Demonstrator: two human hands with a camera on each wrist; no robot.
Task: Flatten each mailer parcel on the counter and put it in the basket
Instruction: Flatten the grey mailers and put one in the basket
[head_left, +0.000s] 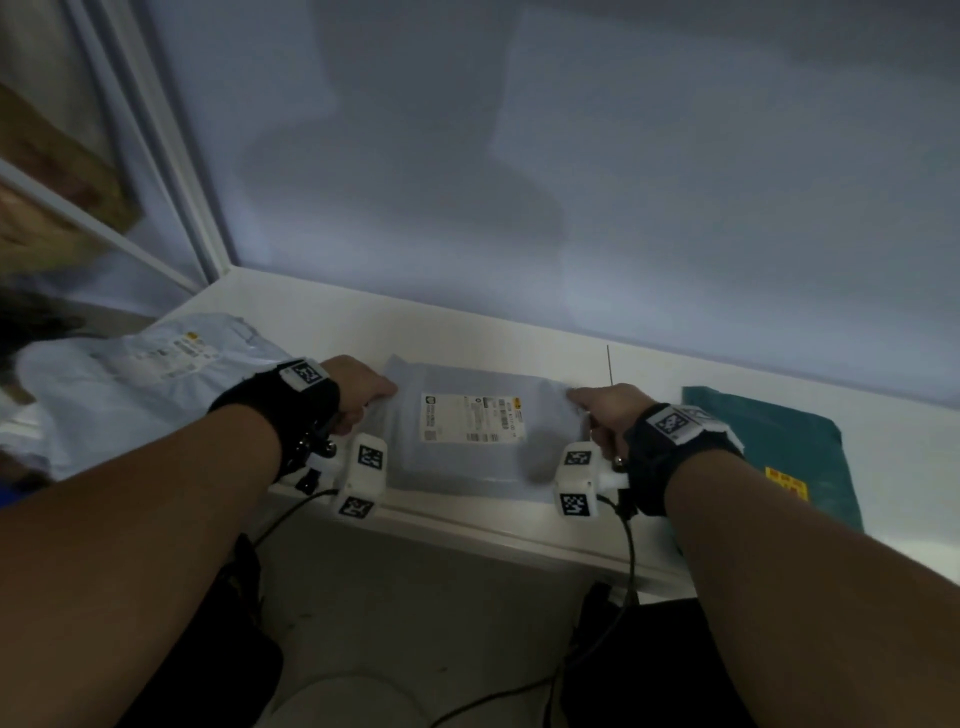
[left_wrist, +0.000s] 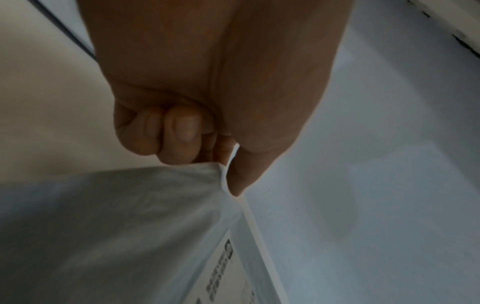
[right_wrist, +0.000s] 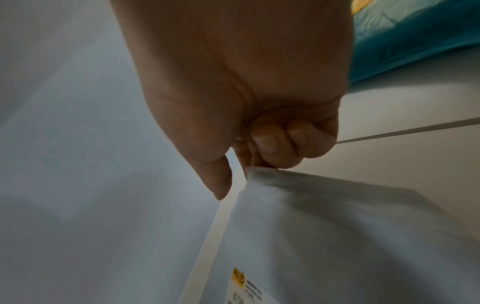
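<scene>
A grey mailer (head_left: 467, 467) with a white shipping label lies flat on the white counter (head_left: 519, 332), near its front edge. My left hand (head_left: 382, 392) pinches the mailer's far left corner, and my right hand (head_left: 579, 397) pinches the far right corner. In the left wrist view the thumb and curled fingers of the left hand (left_wrist: 223, 164) close on the corner of the mailer (left_wrist: 130, 226). The right wrist view shows the right hand (right_wrist: 239, 172) gripping the mailer (right_wrist: 337, 236) the same way. No basket is in view.
Pale grey mailers (head_left: 130, 384) are piled at the counter's left end. A teal mailer (head_left: 769, 447) with a yellow sticker lies to the right, also visible as teal mailer (right_wrist: 415, 37). A wall rises right behind the counter. Cables hang below the front edge.
</scene>
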